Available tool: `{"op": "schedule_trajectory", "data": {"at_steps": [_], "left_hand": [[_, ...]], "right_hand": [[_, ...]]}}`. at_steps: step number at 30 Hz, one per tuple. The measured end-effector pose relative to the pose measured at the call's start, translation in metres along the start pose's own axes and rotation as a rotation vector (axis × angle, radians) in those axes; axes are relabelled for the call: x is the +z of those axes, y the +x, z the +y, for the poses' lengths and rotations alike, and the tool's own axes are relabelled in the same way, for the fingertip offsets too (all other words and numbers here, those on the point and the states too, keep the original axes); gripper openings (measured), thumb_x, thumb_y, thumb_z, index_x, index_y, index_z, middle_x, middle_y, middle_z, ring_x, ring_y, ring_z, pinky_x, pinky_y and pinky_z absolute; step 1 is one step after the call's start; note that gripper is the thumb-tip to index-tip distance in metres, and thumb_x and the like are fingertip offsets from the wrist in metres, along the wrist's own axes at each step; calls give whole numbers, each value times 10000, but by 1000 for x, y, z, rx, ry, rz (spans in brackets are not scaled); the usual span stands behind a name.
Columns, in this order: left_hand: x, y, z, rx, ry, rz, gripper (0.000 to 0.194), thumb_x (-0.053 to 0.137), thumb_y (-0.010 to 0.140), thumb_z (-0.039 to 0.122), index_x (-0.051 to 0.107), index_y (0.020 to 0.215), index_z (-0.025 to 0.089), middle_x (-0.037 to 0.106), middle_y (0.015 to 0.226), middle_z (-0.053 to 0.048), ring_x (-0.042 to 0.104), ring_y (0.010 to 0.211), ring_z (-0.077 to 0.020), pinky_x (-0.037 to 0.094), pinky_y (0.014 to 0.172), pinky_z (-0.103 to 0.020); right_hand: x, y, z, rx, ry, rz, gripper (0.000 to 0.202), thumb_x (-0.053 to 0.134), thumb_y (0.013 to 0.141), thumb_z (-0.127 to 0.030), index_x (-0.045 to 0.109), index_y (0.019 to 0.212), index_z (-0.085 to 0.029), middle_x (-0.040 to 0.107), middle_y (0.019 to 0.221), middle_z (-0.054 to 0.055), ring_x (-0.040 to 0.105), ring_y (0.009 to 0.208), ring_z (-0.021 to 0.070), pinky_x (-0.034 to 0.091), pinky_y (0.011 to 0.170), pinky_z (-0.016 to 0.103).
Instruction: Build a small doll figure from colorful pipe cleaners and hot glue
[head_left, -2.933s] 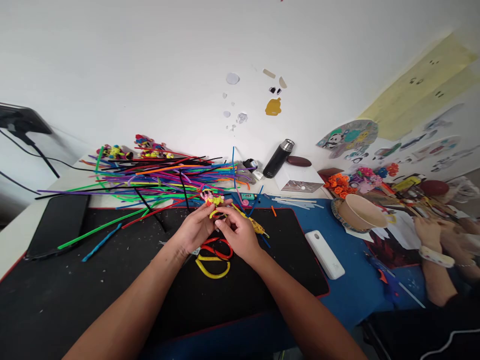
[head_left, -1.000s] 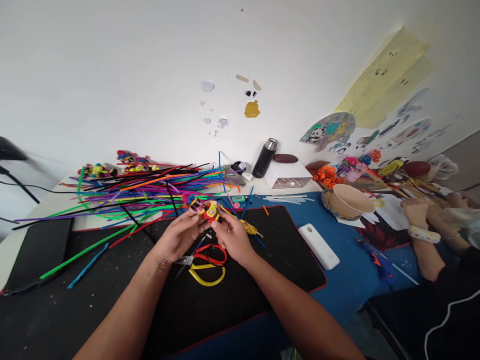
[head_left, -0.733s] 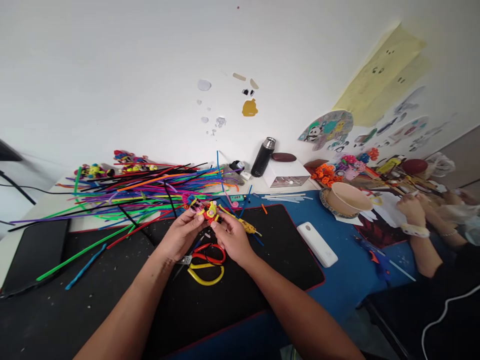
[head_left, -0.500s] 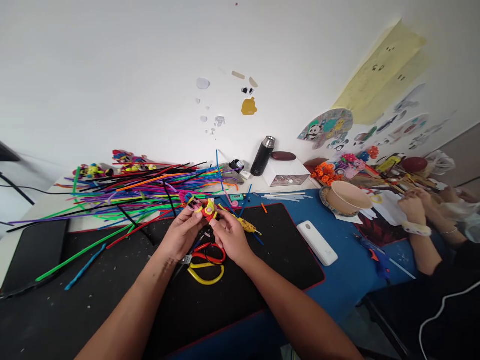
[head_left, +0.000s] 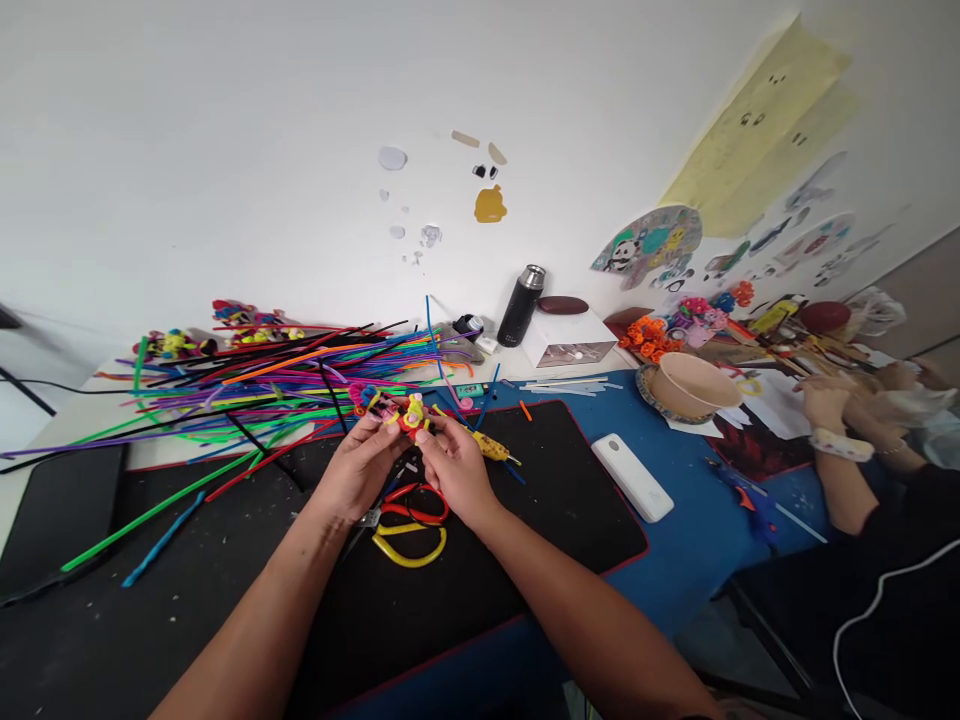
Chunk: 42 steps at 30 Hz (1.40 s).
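Observation:
A small figure of red, yellow, pink and blue fuzzy stems [head_left: 409,416] is held up between both hands over the black mat [head_left: 570,480]. My left hand [head_left: 358,462] pinches its left side, thumb in front. The fingertips of my right hand [head_left: 456,466] close on its right side. Just below the hands lie red-handled scissors [head_left: 414,504] and a yellow-handled tool [head_left: 411,546]. A yellow patterned tool [head_left: 491,447] rests right of my right hand. Behind and to the left spreads a heap of coloured fuzzy stems [head_left: 300,375].
Toward the wall stand a black bottle [head_left: 520,308] and a white box [head_left: 570,340]. A white power bank [head_left: 633,478], a pink bowl [head_left: 697,385] and a blue glue gun [head_left: 761,515] lie to the right. Another person's hands [head_left: 825,405] are at the far right.
The view has shifted slightly, so most things appear a little further left and higher. Both hands keep hold of the figure, with little other change.

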<state>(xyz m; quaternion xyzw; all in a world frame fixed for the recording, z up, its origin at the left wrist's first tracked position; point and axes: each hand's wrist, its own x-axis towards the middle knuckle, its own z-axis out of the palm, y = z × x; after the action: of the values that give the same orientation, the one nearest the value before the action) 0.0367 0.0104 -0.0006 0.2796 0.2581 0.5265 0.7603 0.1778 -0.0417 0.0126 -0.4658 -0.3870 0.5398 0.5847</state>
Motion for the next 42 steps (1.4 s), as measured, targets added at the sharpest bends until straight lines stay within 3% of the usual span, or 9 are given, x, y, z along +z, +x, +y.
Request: {"op": "schedule_trajectory", "data": {"at_steps": [8, 17, 26, 31, 42], "left_hand": [[4, -1, -3, 34, -15, -3, 199, 986, 763, 271, 816, 863, 241, 855, 1085, -43, 784, 1076, -250, 601, 1051, -420], [3, 0, -5, 18, 15, -22, 292, 948, 819, 333, 824, 1059, 223, 822, 1236, -91, 711, 1294, -306, 539, 1140, -460], [4, 1, -5, 31, -3, -4, 275, 950, 810, 330, 825, 1026, 214, 824, 1174, -71, 750, 1140, -249, 569, 1060, -379], [4, 2, 0, 58, 4, -8, 294, 934, 832, 368, 824, 1060, 219, 808, 1263, -94, 730, 1218, -293, 564, 1085, -421], [0, 1, 4, -17, -34, -43, 235, 909, 857, 392, 827, 1032, 258, 835, 1195, -49, 732, 1231, -253, 583, 1031, -367]], "right_hand": [[5, 0, 2, 28, 95, 29, 540, 826, 830, -654, 607, 1075, -226, 447, 518, -147, 339, 383, 71, 272, 395, 225], [9, -1, 0, 45, 155, 30, 534, 837, 817, -629, 610, 1070, -217, 438, 517, -151, 325, 393, 63, 258, 397, 215], [7, 1, 8, 21, 105, 0, 556, 830, 821, -638, 620, 1114, -215, 470, 560, -138, 347, 383, 63, 274, 392, 230], [4, -1, 11, 16, 39, -46, 531, 836, 831, -581, 626, 1161, -222, 423, 578, -150, 381, 384, 69, 304, 407, 232], [-13, -3, -5, -109, -94, -24, 528, 782, 925, -577, 665, 1320, -248, 393, 638, -108, 352, 489, 99, 293, 479, 254]]}}
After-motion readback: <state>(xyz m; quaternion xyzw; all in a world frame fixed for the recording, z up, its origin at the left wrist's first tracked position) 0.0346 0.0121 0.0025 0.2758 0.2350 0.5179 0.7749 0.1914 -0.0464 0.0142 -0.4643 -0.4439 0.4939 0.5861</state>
